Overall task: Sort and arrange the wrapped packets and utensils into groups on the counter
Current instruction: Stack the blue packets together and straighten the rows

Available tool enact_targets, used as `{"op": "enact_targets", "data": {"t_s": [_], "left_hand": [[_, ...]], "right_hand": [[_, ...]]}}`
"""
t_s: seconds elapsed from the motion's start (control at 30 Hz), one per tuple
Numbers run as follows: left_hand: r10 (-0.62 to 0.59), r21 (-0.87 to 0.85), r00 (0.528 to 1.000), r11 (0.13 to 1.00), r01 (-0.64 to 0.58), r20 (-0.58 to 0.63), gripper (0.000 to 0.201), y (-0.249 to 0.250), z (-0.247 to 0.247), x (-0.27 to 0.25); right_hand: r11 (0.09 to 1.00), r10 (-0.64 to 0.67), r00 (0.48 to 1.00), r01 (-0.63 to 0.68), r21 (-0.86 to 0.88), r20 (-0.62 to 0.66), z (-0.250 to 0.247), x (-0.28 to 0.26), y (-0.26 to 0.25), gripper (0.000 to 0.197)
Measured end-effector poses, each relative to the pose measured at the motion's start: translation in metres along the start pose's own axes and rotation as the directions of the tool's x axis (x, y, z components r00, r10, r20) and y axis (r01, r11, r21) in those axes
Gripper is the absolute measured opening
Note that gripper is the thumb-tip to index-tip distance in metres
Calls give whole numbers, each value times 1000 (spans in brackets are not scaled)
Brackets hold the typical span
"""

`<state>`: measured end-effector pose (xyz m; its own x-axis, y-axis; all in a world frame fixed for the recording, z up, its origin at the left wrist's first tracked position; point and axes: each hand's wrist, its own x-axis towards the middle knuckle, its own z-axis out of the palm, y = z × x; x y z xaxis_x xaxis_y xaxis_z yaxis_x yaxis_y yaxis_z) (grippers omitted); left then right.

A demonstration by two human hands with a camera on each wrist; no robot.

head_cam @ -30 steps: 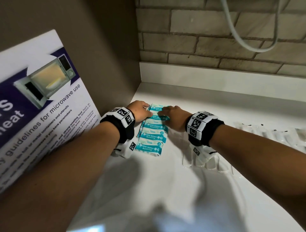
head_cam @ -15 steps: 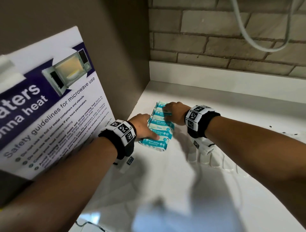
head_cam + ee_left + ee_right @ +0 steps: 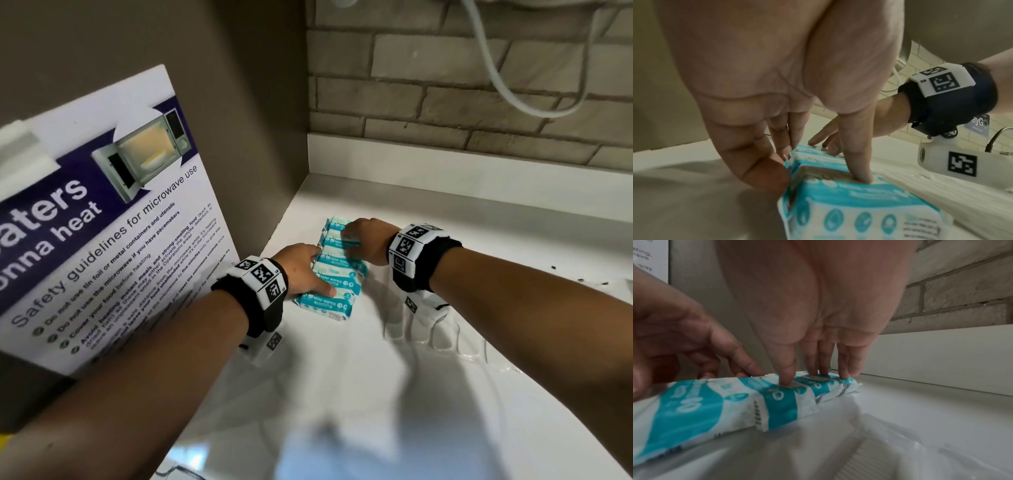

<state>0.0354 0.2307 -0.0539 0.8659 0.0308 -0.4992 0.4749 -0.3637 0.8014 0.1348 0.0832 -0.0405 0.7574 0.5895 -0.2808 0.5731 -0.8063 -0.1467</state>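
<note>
Beside the brown side panel [image 3: 239, 102], on the white counter [image 3: 342, 394], lies a row of soft teal-and-white "MINI WIPES" packets [image 3: 337, 274], overlapping like shingles, their plastic wrap slightly crinkled. At the row's panel side the left hand [image 3: 301, 270] presses straight fingers against the packets, thumb flat on top. At its far end the right hand [image 3: 364, 240] presses straight fingertips [image 3: 824, 368] down. Clear wrapped plastic utensils [image 3: 445, 339] lie just right of the row
</note>
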Motion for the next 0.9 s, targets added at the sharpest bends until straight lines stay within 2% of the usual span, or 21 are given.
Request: {"op": "enact_targets", "data": {"t_s": [0.57, 0.67, 0.77, 0.9], "left_hand": [[15, 150, 999, 988, -20, 36, 45, 11, 8, 0], [59, 352, 996, 936, -31, -69, 51, 19, 2, 4], [114, 397, 973, 917, -24, -203, 57, 28, -5, 15], [120, 469, 969, 883, -5, -216, 60, 35, -3, 25]], "right_hand": [[1000, 14, 1000, -14, 12, 11, 3, -9, 15, 42], [999, 4, 1000, -3, 34, -23, 2, -8, 18, 38], [999, 4, 999, -2, 32, -52, -2, -7, 24, 35], [999, 5, 997, -2, 38, -71, -6, -1, 27, 34]]}}
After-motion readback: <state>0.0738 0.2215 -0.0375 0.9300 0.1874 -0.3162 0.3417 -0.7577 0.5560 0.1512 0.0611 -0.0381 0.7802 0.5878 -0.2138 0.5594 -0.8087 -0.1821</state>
